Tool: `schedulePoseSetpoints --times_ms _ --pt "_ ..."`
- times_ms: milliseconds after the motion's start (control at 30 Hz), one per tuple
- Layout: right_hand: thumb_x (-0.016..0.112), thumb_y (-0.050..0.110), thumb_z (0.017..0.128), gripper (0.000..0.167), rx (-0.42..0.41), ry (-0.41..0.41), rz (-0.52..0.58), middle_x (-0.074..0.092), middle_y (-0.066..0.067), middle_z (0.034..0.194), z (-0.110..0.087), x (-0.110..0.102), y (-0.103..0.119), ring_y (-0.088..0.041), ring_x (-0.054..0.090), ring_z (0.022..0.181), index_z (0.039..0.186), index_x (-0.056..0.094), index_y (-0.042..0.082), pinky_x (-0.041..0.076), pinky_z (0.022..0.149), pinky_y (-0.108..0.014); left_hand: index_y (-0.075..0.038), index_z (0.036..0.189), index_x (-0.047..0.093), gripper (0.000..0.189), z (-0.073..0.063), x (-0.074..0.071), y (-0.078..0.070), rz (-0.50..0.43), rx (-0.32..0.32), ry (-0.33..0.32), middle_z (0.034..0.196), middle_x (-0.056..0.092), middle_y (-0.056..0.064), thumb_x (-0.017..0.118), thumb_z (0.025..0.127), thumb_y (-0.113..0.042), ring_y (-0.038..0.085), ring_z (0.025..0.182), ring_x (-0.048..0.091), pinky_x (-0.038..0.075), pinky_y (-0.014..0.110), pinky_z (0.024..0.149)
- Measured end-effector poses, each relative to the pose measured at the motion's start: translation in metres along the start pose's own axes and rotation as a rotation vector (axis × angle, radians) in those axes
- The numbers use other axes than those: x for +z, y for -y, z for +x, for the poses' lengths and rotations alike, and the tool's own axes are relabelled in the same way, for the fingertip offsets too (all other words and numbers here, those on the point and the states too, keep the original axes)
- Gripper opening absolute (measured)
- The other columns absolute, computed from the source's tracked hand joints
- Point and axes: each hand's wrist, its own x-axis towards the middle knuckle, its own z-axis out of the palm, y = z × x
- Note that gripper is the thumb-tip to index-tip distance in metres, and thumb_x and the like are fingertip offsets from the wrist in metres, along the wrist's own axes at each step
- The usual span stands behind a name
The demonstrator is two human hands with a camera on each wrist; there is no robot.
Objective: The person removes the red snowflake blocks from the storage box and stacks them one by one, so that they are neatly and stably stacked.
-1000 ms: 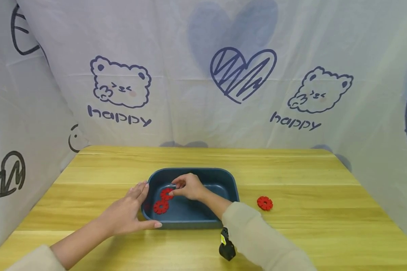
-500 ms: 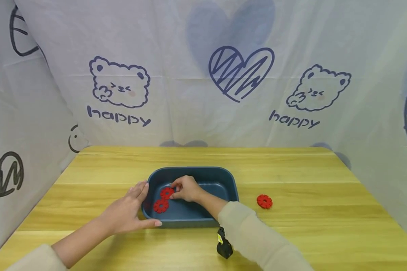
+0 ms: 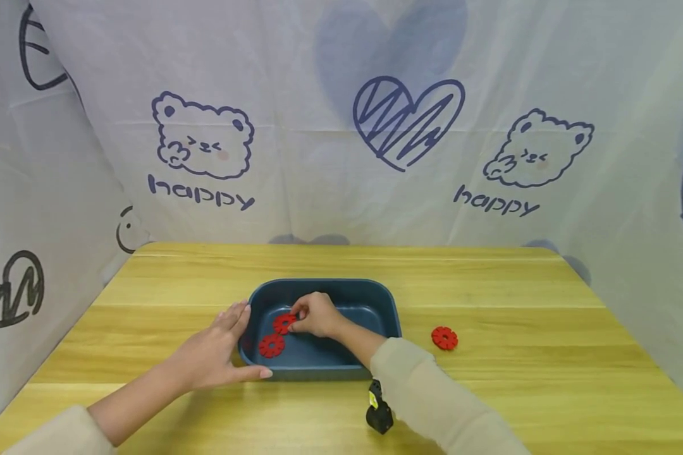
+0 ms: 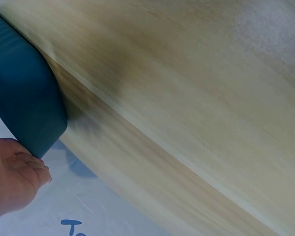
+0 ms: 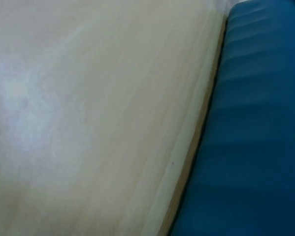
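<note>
In the head view, my right hand (image 3: 317,315) reaches into a dark blue plastic bin (image 3: 319,374) and pinches the edge of a red notched disc (image 3: 279,325) between thumb and fingers. Just in front of it, a second red disc (image 3: 266,351) lies flat on the bin floor. My left hand (image 3: 212,354) rests on the bin's left side, fingers extended along the wall and thumb stretched along the front rim. The left wrist view has the left hand (image 4: 19,172) against the bin's corner (image 4: 26,83). My right hand is out of the right wrist view.
A third red disc (image 3: 439,335) lies on the wooden table (image 3: 518,366), right of the bin. A small black device (image 3: 379,417) hangs at my right wrist. A printed white cloth (image 3: 313,183) stands behind the table. The bin's ribbed wall (image 5: 255,123) fills the right wrist view's right side.
The right thumb and fingers have closed in on the far disc's edge, and that disc has shifted slightly right. The left hand and the bin have stayed in place.
</note>
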Motion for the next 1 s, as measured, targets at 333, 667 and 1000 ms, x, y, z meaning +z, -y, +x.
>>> schedulePoseSetpoints --times_ms 333,667,1000 --pt "0.077 0.012 0.074 0.025 -0.06 -0.062 0.012 0.053 0.0 0.067 -0.009 -0.011 0.002 -0.005 0.043 0.058 0.094 0.07 -0.001 0.04 0.056 -0.015 0.012 0.137 0.035 0.111 -0.004 0.002 0.0 -0.011 -0.006 0.013 0.144 0.031 0.031 0.057 0.071 -0.074 0.051 0.128 0.036 0.045 0.056 0.093" --pt "0.076 0.012 0.076 0.024 -0.127 -0.163 0.032 0.056 -0.006 0.074 -0.023 -0.027 0.005 -0.008 0.043 0.064 0.096 0.069 0.0 0.04 0.059 -0.016 0.012 0.138 0.034 0.112 -0.001 0.0 0.0 -0.005 -0.008 0.007 0.144 0.03 0.031 0.056 0.07 -0.075 0.051 0.128 0.036 0.045 0.056 0.091" --pt "0.076 0.012 0.076 0.024 -0.18 -0.237 0.026 0.055 -0.004 0.075 -0.043 -0.037 0.003 -0.012 0.046 0.068 0.096 0.069 0.002 0.042 0.062 -0.018 0.011 0.138 0.034 0.112 0.0 0.001 0.0 0.001 -0.019 -0.001 0.145 0.03 0.031 0.057 0.069 -0.075 0.051 0.128 0.036 0.047 0.057 0.088"
